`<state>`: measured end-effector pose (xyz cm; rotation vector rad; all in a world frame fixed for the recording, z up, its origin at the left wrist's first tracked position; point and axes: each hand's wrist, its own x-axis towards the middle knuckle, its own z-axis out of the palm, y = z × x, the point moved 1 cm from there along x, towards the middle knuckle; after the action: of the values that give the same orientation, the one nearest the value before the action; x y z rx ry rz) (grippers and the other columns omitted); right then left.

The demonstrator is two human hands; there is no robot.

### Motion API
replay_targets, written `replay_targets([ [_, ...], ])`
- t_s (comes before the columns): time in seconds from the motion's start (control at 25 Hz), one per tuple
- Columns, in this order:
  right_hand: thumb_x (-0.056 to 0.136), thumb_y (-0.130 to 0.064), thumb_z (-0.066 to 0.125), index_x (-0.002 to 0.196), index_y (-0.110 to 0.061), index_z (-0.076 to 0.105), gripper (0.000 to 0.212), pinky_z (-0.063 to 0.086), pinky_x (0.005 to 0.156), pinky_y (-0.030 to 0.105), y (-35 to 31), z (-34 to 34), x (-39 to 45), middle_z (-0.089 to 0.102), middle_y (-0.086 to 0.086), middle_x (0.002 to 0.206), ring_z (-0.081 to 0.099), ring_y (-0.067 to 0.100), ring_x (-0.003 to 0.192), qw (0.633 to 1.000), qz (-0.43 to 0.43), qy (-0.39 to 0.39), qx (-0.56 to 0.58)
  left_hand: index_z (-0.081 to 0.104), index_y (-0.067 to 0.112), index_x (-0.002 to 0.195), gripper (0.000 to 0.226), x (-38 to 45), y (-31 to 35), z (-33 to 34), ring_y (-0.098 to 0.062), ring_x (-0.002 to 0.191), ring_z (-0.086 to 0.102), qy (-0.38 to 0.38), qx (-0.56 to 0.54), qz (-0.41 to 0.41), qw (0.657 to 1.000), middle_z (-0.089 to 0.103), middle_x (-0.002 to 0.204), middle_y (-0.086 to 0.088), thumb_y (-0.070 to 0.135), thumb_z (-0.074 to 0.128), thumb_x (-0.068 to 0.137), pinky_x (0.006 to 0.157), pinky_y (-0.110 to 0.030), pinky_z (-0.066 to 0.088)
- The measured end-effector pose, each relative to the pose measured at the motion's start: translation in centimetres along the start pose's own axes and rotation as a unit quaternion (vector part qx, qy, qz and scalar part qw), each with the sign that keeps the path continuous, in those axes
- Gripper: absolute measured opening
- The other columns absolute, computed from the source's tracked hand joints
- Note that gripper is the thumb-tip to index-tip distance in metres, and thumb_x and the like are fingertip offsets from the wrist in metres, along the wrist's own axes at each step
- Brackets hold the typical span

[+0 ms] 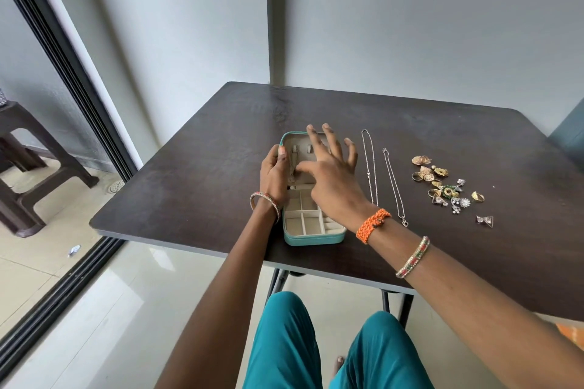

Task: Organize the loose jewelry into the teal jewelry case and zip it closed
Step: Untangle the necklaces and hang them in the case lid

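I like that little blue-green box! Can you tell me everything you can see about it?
The teal jewelry case lies open on the dark table, near its front edge. It looks like soft leather outside, cream and velvety inside. The near half is split into small square and long compartments, which look empty. The far half is the lid, laid back, with little hooks and a chain hanging there. The left hand holds the lid's left edge, and the right hand presses fingers on the chain.

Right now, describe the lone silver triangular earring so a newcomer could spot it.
On the dark wooden table, go right of the open teal jewelry case, past the two silver chain necklaces, to the cluster of gold and silver earrings and rings. The silver triangular earring lies alone, nearest the person.
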<state>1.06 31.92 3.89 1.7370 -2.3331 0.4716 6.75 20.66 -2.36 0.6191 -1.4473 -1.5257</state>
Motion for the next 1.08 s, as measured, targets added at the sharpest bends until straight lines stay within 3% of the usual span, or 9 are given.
replay_targets([
  [0.16, 0.072, 0.011, 0.052, 0.114, -0.032, 0.062, 0.062, 0.001, 0.115, 0.049, 0.0, 0.1, 0.1, 0.002, 0.005, 0.160, -0.008, 0.026, 0.147, 0.999, 0.017, 0.023, 0.014, 0.051, 0.014, 0.080, 0.025, 0.2, -0.4, -0.2, -0.023, 0.082, 0.040, -0.003, -0.006, -0.005, 1.000, 0.045, 0.085, -0.011, 0.035, 0.041, 0.088, 0.072, -0.038, 0.037],
  [0.32, 0.073, 0.008, 0.051, 0.114, -0.033, 0.063, 0.059, -0.001, 0.114, 0.052, -0.2, 1.0, 0.0, -0.004, 0.006, 0.160, -0.012, 0.028, 0.146, 1.000, 0.003, 0.007, -0.023, 0.053, 0.014, 0.081, 0.023, 0.1, -0.2, -0.2, -0.020, 0.075, 0.042, -0.001, -0.002, -0.007, 1.000, 0.046, 0.077, -0.007, 0.028, 0.040, 0.095, 0.065, -0.031, 0.038],
  [0.48, 0.073, 0.003, 0.053, 0.104, -0.034, 0.067, 0.050, -0.004, 0.114, 0.054, -0.2, 1.5, -0.6, -0.007, 0.004, 0.160, -0.018, 0.030, 0.145, 0.999, 0.000, -0.014, -0.037, 0.048, 0.016, 0.073, 0.031, 0.0, 0.4, -0.1, -0.006, 0.060, 0.037, 0.018, 0.024, -0.021, 0.999, 0.041, 0.067, 0.001, 0.014, 0.035, 0.101, 0.055, -0.022, 0.034],
  [0.72, 0.076, 0.000, 0.054, 0.107, -0.035, 0.068, 0.049, -0.007, 0.114, 0.056, -0.3, 1.8, -1.2, -0.007, 0.003, 0.160, -0.022, 0.032, 0.143, 0.999, 0.006, -0.036, -0.026, 0.052, 0.018, 0.077, 0.026, -0.2, 0.5, -0.1, -0.016, 0.070, 0.043, 0.017, 0.037, -0.037, 0.999, 0.047, 0.074, -0.002, 0.027, 0.037, 0.097, 0.062, -0.031, 0.039],
  [0.8, 0.075, 0.004, 0.054, 0.107, -0.036, 0.068, 0.053, -0.004, 0.115, 0.055, -0.2, 1.6, -1.1, 0.001, 0.004, 0.161, -0.015, 0.030, 0.146, 1.000, 0.017, -0.010, 0.013, 0.051, 0.018, 0.076, 0.025, -0.4, 0.7, -0.1, -0.018, 0.072, 0.042, 0.015, 0.038, -0.034, 0.999, 0.047, 0.075, -0.003, 0.036, 0.039, 0.089, 0.064, -0.032, 0.038],
  [0.96, 0.070, 0.012, 0.051, 0.109, -0.029, 0.069, 0.059, 0.011, 0.112, 0.050, 1.7, 0.7, -1.1, 0.031, 0.010, 0.153, 0.015, 0.028, 0.145, 0.987, 0.063, 0.117, 0.088, 0.051, 0.019, 0.077, 0.028, -0.4, 0.8, -0.3, -0.020, 0.078, 0.040, 0.005, 0.041, -0.046, 0.998, 0.046, 0.077, -0.002, 0.042, 0.039, 0.087, 0.070, -0.035, 0.037],
  [1.08, 0.072, 0.008, 0.049, 0.106, -0.023, 0.069, 0.050, 0.015, 0.109, 0.046, 5.6, 0.2, -1.3, 0.044, 0.010, 0.143, 0.026, 0.027, 0.140, 0.977, 0.138, 0.119, 0.111, 0.047, 0.017, 0.086, 0.026, -0.6, 0.9, -0.1, -0.013, 0.073, 0.043, 0.002, 0.076, -0.060, 0.995, 0.046, 0.079, 0.001, 0.036, 0.035, 0.099, 0.065, -0.027, 0.042],
])
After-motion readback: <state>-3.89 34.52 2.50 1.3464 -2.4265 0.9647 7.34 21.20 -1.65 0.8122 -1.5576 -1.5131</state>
